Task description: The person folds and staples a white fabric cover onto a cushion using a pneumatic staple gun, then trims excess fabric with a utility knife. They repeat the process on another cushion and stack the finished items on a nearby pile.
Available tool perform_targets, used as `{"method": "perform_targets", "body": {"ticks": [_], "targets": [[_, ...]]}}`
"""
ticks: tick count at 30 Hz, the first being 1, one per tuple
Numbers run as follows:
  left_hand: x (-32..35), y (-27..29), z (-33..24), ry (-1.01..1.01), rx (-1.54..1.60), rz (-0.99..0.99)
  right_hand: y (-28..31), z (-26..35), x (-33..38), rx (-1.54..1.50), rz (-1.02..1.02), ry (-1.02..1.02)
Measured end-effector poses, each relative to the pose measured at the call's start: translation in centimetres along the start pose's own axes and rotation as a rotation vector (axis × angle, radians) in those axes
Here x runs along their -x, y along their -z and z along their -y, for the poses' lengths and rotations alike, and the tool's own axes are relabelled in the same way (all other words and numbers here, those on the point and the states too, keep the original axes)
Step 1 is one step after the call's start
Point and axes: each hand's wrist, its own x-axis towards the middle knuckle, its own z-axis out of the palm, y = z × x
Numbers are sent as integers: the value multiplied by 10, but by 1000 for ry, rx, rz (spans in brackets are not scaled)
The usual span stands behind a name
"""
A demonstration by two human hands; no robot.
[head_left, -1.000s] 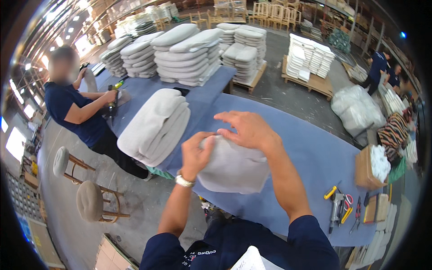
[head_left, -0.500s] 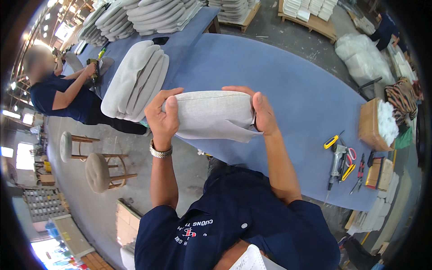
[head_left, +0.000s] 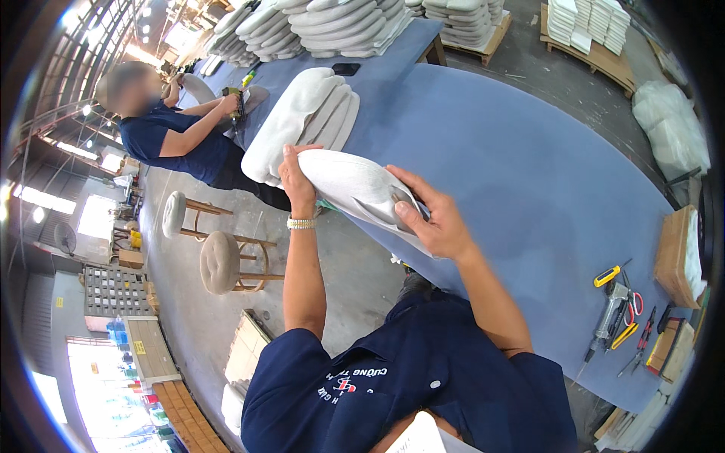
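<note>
At the far left a co-worker (head_left: pixel 170 128) in a dark blue shirt leans over the far end of the blue-covered workbench (head_left: pixel 529 174), both hands pressed to a power tool (head_left: pixel 240 102) on a pad there; two round upholstered stools (head_left: pixel 219 260) stand on the concrete floor just beside that person. Next comes a leaning stack of pale grey seat cushions (head_left: pixel 302 121), laid on the bench edge within easy reach. The person's left hand (head_left: pixel 296 175) is closed over the upper end of one more grey upholstered seat pad (head_left: pixel 355 189), fingers wrapped over its rim, while the right hand (head_left: pixel 432 217) grasps the lower end with the thumb pressed flat on the fabric. The pad is thus held tilted in the air between the two hands, above the near edge of the bench and close to the stack, probably so its covered edge can be turned toward the eyes. Well apart at the right lie a pneumatic stapler (head_left: pixel 610 315), a yellow-handled screwdriver (head_left: pixel 608 275) and pliers (head_left: pixel 642 332), grouped near a wooden box (head_left: pixel 672 257).
</note>
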Motion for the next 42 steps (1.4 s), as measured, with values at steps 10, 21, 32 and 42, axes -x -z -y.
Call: {"method": "perform_targets", "body": {"ticks": [10, 21, 32, 42], "targets": [[68, -17, -50, -167, -115, -22, 32, -25, -19, -257, -324, -171], [95, -69, -99, -174, -94, 323, 113, 29, -25, -94, -284, 10], [37, -100, -145, -435, -407, 767, 135, 90, -74, 674, 404, -17], [23, -100, -146, -364, -431, 866, 111, 48, -46, 531, -28, 241]]}}
